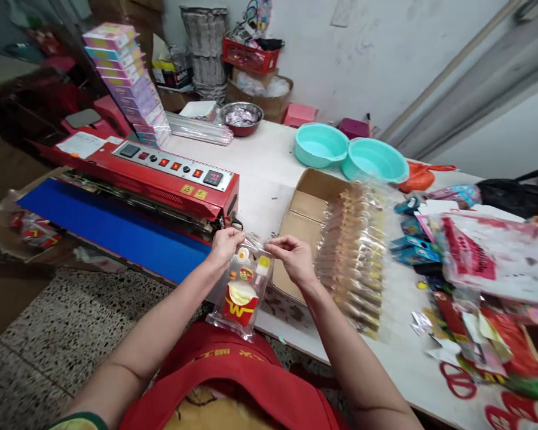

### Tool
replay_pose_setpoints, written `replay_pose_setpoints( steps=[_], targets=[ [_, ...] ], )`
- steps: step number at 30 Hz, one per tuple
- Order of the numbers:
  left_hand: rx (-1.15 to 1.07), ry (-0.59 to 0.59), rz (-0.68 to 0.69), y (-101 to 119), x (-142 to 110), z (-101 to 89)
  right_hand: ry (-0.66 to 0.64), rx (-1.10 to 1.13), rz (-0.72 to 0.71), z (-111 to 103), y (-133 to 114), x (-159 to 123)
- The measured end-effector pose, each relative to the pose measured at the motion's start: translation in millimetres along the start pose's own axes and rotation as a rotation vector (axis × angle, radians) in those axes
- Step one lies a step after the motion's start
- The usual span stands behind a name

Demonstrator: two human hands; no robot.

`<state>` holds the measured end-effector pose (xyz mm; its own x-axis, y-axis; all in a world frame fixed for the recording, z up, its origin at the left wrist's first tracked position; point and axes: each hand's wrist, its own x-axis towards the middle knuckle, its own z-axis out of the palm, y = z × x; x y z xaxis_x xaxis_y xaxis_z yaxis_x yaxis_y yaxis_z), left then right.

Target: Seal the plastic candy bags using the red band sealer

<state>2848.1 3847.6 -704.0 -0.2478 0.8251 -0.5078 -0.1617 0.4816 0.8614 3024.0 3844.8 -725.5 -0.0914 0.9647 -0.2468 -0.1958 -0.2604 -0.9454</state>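
A clear plastic bag hangs between my two hands, above the table's front edge. Inside it show a red and yellow toy fries box, a small fried egg, a burger and other little food pieces. My left hand pinches the bag's top left corner, close to the end of the red sealing machine. With fingers closed, my right hand grips the top right corner. Just right of that hand is a cardboard tray holding a row of clear-wrapped packs.
The machine's blue conveyor belt runs along the left edge. Two turquoise basins and a metal bowl stand at the back. A tall stack of boxes rises behind the machine. Red-handled scissors lie among clutter at right.
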Motion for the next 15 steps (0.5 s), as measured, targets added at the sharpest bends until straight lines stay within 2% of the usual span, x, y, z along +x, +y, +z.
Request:
replay_pose_setpoints(
  steps=[4,8,12,15],
  targets=[
    [-0.032,0.049,-0.111,-13.5,14.1,-41.1,0.007,0.065,0.116,41.6,32.2,19.8],
    [-0.044,0.085,-0.185,-21.4,21.0,-82.8,0.046,0.076,0.162,74.4,55.1,40.5],
    [-0.031,0.150,-0.155,-22.9,31.6,-116.2,0.050,0.119,0.166,108.6,71.3,64.5],
    [-0.004,0.173,-0.062,-19.2,41.9,-132.4,0.058,0.138,0.157,133.2,81.1,77.6]
  ],
)
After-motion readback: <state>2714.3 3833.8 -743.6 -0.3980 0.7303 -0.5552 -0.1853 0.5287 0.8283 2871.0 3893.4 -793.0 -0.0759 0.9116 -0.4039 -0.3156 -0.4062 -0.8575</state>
